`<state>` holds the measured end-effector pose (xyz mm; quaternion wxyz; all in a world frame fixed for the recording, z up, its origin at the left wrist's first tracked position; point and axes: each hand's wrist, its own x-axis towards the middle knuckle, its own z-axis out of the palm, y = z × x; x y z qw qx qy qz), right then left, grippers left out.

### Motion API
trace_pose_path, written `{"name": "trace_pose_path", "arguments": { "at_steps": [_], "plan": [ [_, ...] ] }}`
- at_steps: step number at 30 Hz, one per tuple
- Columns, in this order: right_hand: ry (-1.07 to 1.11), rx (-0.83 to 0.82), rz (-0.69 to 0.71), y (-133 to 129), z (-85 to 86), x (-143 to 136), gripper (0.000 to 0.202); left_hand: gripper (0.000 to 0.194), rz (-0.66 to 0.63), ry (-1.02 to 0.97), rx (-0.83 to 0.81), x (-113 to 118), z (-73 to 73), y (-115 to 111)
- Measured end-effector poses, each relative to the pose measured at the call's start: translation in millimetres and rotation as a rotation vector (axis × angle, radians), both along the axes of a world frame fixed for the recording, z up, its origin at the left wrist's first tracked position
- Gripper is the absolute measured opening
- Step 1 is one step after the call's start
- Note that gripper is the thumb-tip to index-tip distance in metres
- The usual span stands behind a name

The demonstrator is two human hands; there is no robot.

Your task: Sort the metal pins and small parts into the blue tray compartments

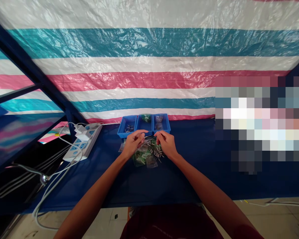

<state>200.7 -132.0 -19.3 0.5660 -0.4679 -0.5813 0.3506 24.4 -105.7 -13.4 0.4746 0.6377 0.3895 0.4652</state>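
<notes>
My left hand and my right hand face each other above a pile on the blue table. Thumb and fingers are pinched together on both; what they hold, if anything, is too small to make out. Under and between them lie loose thin metal pins and small clear plastic bags, some with green in them. Just behind stand three blue bins side by side. Several metal pieces lie in the left bin, a green bundle in the middle one, and clear bags in the right one.
A white power strip with a plugged-in adapter and looping cables occupies the left of the table. Striped plastic sheeting hangs behind. Dark blue frame bars slant at the left. The right side is pixelated.
</notes>
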Motion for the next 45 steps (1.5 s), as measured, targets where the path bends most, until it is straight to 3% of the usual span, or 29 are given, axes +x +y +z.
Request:
{"name": "trace_pose_path", "arguments": {
  "at_steps": [22,32,39,45],
  "plan": [
    [-0.149,0.062,0.223,2.9,-12.5,-1.8,0.02,0.047,0.017,0.015,-0.052,3.8,6.0,-8.1],
    [-0.122,0.072,0.213,3.0,-12.7,-2.2,0.02,0.044,0.008,0.04,-0.039,4.1,5.2,-8.6],
    [-0.014,0.032,0.033,2.9,-7.5,0.5,0.025,0.035,0.035,0.003,-0.006,1.5,2.9,-1.6],
    [0.023,0.02,0.025,4.0,-9.6,-0.3,0.026,0.025,0.042,0.059,0.006,1.6,-2.0,-0.8]
  ]
}}
